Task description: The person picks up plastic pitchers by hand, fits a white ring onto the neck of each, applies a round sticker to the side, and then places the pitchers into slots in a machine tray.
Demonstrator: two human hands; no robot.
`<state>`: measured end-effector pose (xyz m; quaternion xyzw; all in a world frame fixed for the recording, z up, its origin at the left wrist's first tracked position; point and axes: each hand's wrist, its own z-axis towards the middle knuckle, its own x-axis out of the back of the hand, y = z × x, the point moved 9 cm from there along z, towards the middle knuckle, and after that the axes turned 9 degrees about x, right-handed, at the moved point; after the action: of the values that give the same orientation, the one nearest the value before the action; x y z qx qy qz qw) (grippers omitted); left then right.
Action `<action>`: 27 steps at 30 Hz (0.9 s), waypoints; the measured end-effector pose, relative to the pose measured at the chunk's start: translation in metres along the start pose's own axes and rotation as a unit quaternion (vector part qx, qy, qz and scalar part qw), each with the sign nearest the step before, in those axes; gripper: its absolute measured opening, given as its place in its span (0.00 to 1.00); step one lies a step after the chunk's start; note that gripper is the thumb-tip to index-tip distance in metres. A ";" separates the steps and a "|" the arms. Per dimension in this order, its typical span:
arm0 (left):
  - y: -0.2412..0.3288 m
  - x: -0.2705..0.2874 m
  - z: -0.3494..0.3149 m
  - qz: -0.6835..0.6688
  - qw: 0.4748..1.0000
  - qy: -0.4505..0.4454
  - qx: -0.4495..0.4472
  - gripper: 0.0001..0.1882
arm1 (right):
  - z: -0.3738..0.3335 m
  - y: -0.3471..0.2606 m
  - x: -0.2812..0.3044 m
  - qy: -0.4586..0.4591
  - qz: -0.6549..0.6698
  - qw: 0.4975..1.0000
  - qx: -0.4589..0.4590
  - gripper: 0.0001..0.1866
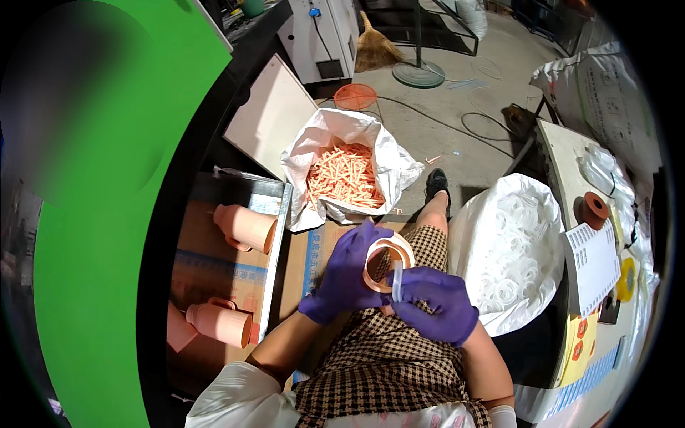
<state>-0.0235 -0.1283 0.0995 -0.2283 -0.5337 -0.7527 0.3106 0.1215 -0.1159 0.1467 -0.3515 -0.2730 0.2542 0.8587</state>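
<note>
In front of my lap, my left hand (339,274), in a purple glove, is wrapped round a peach plastic jug (406,247). Its round open mouth faces up toward me. My right hand (439,307), gloved the same way, pinches a translucent white sealing ring (397,282) at the near right edge of the mouth. Seen edge-on, the ring looks like a narrow band; whether it touches the rim I cannot tell. Much of the jug's body is hidden by my hands. Similar translucent rings (510,264) fill a white sack (464,246) to my right.
Two peach jugs (246,227) lie on cardboard in a metal-edged bay at left, beside a green machine panel (85,285). Ahead, a white sack (403,167) holds peach plastic sticks (346,175). A table (560,153) at right carries papers and tape rolls. Cables (435,118) cross the floor.
</note>
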 end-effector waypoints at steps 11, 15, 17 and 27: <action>0.025 0.004 0.004 -0.064 0.997 0.001 -0.045 0.41 | -0.014 0.018 -0.014 0.008 -0.105 0.994 -0.043 0.14; 0.047 -0.026 0.006 -0.022 0.993 -0.048 -0.108 0.35 | -0.024 0.026 -0.015 -0.001 -0.277 0.943 -0.185 0.09; 0.006 -0.044 -0.013 -0.078 0.995 -0.030 0.053 0.33 | -0.030 0.015 -0.020 0.071 -0.384 0.914 -0.105 0.08; 0.030 -0.055 -0.015 -0.059 0.993 -0.071 -0.076 0.60 | -0.067 0.099 -0.051 0.110 0.246 0.958 -0.103 0.17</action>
<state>0.0369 -0.1375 0.0773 -0.2721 -0.5083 -0.7898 0.2092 0.1038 -0.1177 0.0176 -0.5198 -0.1066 0.3880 0.7536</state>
